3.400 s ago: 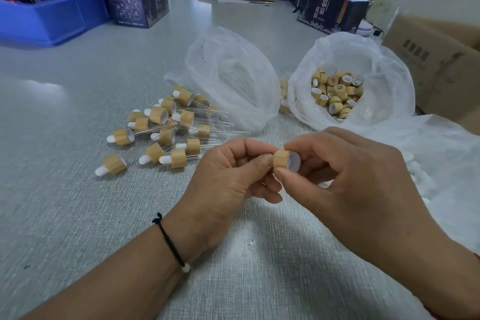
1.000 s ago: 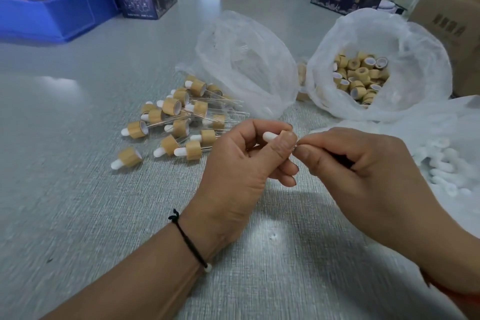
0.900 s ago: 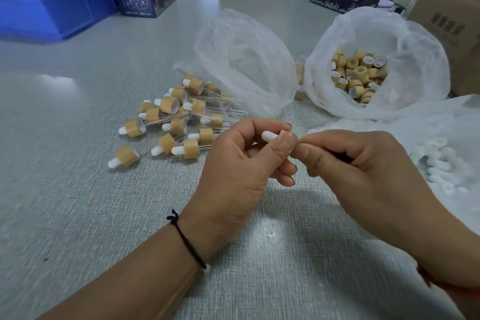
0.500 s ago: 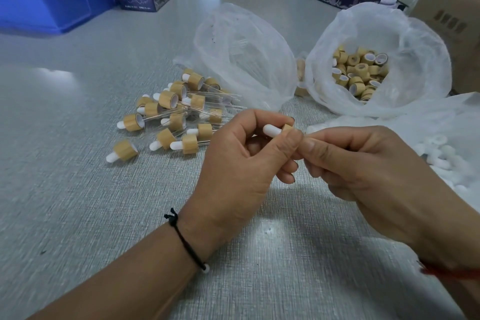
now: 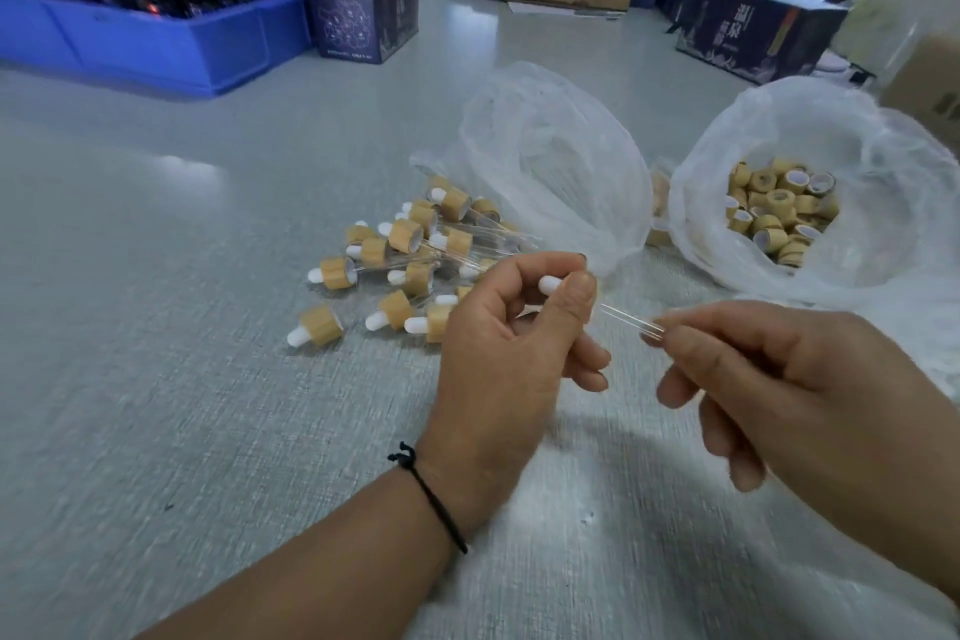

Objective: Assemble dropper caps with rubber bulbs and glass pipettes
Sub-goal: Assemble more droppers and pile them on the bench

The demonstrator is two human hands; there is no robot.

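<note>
Left hand (image 5: 511,327) grips the white-bulbed bamboo cap (image 5: 551,284); right hand (image 5: 769,379) pinches the thin clear glass pipette (image 5: 631,322); push straight, gently.

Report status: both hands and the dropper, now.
Left hand grips cap, bulb poking out. Right hand pinches pipette end, other end at cap. Nothing in the way.

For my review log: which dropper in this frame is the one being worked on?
Start at the pile of finished droppers on the grey table; look nearer, to the left hand. The dropper it pinches is off the table, its glass pipette reaching the right hand.
</note>
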